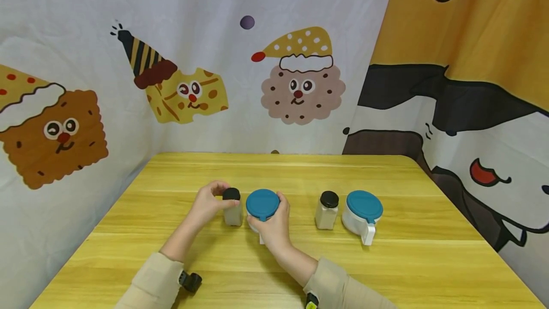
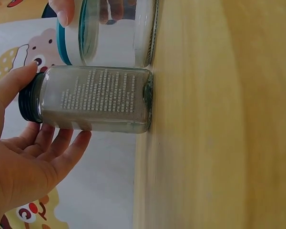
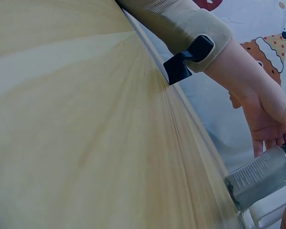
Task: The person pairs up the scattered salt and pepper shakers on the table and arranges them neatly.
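On the left of the table, my left hand [image 1: 208,204] holds a glass seasoning jar [image 1: 233,214] with a black lid, which stands upright. In the left wrist view the thumb lies against the jar's lid [image 2: 29,99], and the fingers are on its opposite side. Just right of it, my right hand [image 1: 274,225] grips a round seasoning pot [image 1: 262,203] with a blue lid, thumb in front and fingers along the right side. Its white handle [image 1: 261,239] points toward me, partly hidden by the hand. The right wrist view shows the left hand [image 3: 269,114] at the jar.
To the right stand a second black-lidded jar [image 1: 327,212] and another blue-lidded pot [image 1: 364,207] with a white handle, close together. All are on a wooden table [image 1: 283,173]. A cartoon-printed curtain [image 1: 240,137] hangs behind its far edge.
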A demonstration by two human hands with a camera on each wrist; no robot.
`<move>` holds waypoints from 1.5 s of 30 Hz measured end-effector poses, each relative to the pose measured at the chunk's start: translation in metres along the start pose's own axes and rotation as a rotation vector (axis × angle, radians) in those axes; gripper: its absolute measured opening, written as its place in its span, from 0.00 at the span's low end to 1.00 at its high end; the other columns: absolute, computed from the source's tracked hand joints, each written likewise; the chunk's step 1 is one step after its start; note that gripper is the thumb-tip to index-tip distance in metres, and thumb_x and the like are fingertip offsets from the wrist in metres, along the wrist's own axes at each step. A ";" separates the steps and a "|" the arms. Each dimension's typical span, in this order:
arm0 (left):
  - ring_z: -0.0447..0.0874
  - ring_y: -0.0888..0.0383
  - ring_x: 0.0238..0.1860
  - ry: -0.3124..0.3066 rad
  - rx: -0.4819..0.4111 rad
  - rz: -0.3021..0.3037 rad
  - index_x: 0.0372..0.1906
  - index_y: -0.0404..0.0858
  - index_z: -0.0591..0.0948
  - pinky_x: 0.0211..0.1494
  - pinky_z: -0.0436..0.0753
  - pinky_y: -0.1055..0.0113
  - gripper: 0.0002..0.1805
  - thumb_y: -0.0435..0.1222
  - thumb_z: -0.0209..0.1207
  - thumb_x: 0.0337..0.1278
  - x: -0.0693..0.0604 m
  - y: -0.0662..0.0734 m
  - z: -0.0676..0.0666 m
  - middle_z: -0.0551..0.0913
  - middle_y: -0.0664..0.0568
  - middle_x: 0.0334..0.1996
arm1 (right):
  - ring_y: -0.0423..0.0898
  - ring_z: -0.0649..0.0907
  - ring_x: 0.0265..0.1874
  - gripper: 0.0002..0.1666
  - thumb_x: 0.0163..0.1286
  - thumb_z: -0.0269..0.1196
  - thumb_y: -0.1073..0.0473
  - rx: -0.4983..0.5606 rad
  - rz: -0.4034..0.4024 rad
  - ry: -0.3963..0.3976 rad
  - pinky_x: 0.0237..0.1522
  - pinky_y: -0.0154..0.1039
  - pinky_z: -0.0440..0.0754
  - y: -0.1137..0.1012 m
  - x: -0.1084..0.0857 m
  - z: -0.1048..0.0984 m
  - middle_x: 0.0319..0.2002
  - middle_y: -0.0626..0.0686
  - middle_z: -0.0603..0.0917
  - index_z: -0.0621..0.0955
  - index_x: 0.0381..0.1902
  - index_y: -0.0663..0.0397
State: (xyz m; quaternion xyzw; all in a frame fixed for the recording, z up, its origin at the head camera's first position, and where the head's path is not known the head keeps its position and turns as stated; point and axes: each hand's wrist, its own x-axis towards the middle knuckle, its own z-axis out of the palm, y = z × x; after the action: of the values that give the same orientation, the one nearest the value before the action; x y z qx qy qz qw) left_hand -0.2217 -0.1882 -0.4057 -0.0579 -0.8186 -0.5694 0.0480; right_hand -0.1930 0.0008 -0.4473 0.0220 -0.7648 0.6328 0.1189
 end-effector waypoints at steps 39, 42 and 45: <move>0.74 0.48 0.50 -0.073 -0.004 0.004 0.48 0.34 0.75 0.50 0.73 0.55 0.25 0.36 0.73 0.46 0.000 -0.003 -0.002 0.78 0.45 0.44 | 0.63 0.63 0.64 0.59 0.51 0.76 0.54 -0.002 0.037 -0.025 0.57 0.64 0.63 0.001 -0.001 0.000 0.66 0.60 0.58 0.54 0.72 0.53; 0.74 0.47 0.50 -0.082 -0.003 0.008 0.49 0.34 0.74 0.50 0.73 0.56 0.25 0.37 0.72 0.47 0.001 -0.004 -0.003 0.78 0.45 0.44 | 0.63 0.63 0.64 0.59 0.51 0.76 0.54 0.006 0.033 -0.025 0.58 0.64 0.63 0.001 0.000 0.000 0.67 0.60 0.58 0.54 0.72 0.53; 0.73 0.47 0.50 -0.087 -0.005 0.022 0.49 0.34 0.74 0.49 0.74 0.56 0.25 0.38 0.72 0.47 0.001 -0.005 -0.003 0.78 0.45 0.44 | 0.63 0.63 0.64 0.59 0.51 0.76 0.54 0.006 0.033 -0.021 0.58 0.65 0.63 0.001 0.000 0.000 0.67 0.61 0.58 0.54 0.72 0.53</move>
State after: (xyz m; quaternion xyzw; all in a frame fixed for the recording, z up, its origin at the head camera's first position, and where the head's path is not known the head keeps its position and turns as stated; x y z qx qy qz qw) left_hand -0.2236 -0.1924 -0.4087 -0.0915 -0.8179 -0.5677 0.0185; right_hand -0.1930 0.0014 -0.4480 0.0162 -0.7643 0.6368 0.1004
